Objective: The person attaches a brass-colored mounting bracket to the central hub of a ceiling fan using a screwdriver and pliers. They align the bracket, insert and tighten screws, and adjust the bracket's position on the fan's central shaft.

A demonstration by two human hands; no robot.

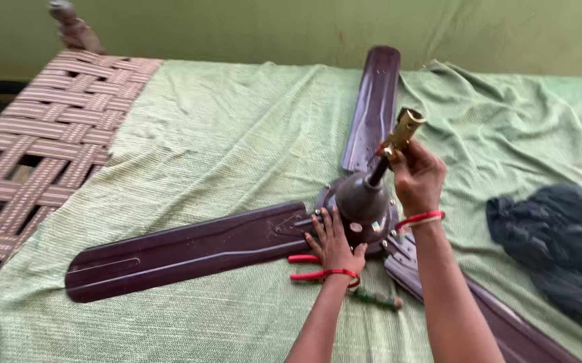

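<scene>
A dark brown ceiling fan lies on a green cloth, with its motor hub (361,202) in the middle and three blades: one (183,249) to the left, one (375,101) pointing away, one (492,316) toward the lower right. My left hand (334,245) rests flat, fingers spread, on the hub's near left side where the left blade joins. My right hand (417,178) grips the fan's rod (401,134), whose brass-coloured top sticks up tilted to the right. Both wrists carry red thread bands.
Red-handled pliers (307,267) and a green-handled screwdriver (379,299) lie on the green cloth (224,141) just under my left wrist. A dark blue bundle of cloth (563,245) sits at the right. The woven cot webbing (49,134) shows bare at the left.
</scene>
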